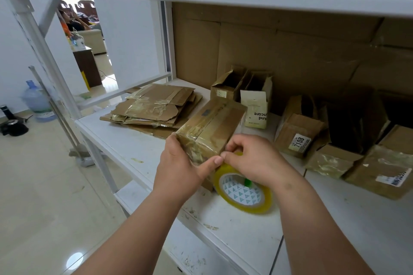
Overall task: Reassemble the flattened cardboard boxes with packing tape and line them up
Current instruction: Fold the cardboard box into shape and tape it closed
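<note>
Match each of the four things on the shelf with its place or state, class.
Things:
1. tape roll
2. flattened boxes
3. box with the 7108 label
4. box in the hands

Places or states:
A. stacked at the left of the shelf
B. held by the left hand, right hand pinching at its corner
C. lying under the right hand
D. standing right of the held box

Pairs: 1-C, 2-A, 3-D, 4-B
</note>
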The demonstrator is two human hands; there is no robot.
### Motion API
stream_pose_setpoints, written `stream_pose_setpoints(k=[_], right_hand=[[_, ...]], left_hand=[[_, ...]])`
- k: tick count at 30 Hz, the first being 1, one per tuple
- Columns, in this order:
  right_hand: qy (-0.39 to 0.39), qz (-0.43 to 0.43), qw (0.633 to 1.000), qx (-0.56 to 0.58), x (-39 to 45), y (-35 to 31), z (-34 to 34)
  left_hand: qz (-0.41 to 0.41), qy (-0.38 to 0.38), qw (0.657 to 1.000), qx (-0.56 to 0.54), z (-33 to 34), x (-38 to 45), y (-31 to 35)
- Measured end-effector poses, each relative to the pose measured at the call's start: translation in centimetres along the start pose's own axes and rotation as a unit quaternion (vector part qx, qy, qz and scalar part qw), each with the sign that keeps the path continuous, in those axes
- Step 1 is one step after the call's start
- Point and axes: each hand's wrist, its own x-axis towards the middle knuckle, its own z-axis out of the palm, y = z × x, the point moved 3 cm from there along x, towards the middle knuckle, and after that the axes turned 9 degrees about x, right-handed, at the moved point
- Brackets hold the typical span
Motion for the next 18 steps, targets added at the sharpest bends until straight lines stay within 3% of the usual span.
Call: stream_pose_setpoints(k=[4, 8, 11, 14, 18], right_hand=[[-0.01, 0.005, 0.999, 0.035, -0.8, 0.2, -0.6], [0.005, 0.024, 0.999, 0.04, -1.3, 0.3, -1.0], [0.006, 0.03, 0.997, 0.067, -1.4, 0.3, -0.8], [-0.009, 0.052, 0.977, 0.205, -1.5, 1.4, -0.6], [-0.059, 0.094, 0.918, 0.381, -2.0, 3.3, 0.6]], left_hand=[[0.009, -0.031, 0.997, -0.064, -0.1, 0.0, 0.4], [0.022, -0.126, 0.973, -0.19, 0.0, 0.2, 1.0], [0.016, -0.143, 0.964, -0.223, 0.0, 0.7, 1.8], [0.012, -0.158, 0.956, -0.245, -0.1, 1.4, 1.5], [0.021, -0.201, 0.948, -0.245, -0.3, 2.2, 0.7]])
